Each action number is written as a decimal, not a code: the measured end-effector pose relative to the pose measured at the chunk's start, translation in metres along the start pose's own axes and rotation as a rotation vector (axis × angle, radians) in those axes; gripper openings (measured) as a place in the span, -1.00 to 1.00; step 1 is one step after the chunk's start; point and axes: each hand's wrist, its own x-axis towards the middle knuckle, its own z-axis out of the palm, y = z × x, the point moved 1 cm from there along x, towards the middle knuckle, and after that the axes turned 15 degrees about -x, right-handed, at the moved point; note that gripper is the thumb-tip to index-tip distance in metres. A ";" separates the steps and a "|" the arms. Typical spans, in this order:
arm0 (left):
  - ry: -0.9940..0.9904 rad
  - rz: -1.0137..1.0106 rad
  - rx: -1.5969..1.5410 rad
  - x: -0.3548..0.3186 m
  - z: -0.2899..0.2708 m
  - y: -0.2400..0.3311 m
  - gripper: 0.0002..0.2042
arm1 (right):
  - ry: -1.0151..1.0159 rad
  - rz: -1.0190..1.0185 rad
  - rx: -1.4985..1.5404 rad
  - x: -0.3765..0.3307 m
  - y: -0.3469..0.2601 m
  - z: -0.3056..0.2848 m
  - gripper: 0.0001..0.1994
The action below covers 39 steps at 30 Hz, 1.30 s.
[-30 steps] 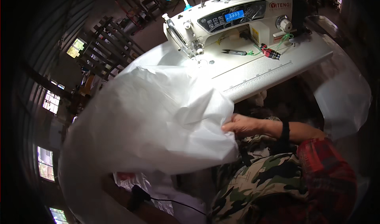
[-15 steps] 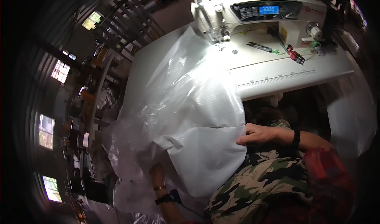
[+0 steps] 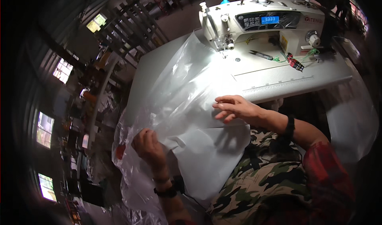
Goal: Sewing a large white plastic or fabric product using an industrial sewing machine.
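Observation:
A large translucent plastic sheet [image 3: 167, 99] spreads from beneath the needle area of a white sewing machine [image 3: 254, 16] toward my lap. Its near part, a whiter panel [image 3: 207, 157], hangs folded over the table's front edge. My right hand [image 3: 236, 109] is over the sheet with its fingers apart, holding nothing; whether the fingertips touch the sheet I cannot tell. My left hand [image 3: 149, 147] has curled fingers and is closed on the clear, crumpled left side of the sheet. The exact grip is partly in shadow.
On the sewing table [image 3: 288, 77] lie thread snips [image 3: 261, 55] and a small red-and-black plaid bundle [image 3: 294, 62] with green thread. More plastic [image 3: 350, 121] hangs off the right end. A slatted rack [image 3: 129, 26] stands beyond the table's left side.
My right hand has let go of the sheet's right edge and moved up and left over it. My left hand has risen and moved slightly left along the sheet.

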 end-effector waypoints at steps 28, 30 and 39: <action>-0.717 -0.027 -0.044 -0.040 -0.011 0.050 -0.82 | -0.553 0.229 0.058 -0.054 0.058 0.069 -0.70; -0.581 0.048 -0.124 -0.032 -0.010 0.080 -0.80 | -0.545 0.272 0.018 -0.058 0.065 0.071 -0.70; -0.770 -0.377 -0.981 -0.031 0.049 0.137 -0.63 | -0.600 -0.006 -0.291 -0.083 0.049 0.078 -0.72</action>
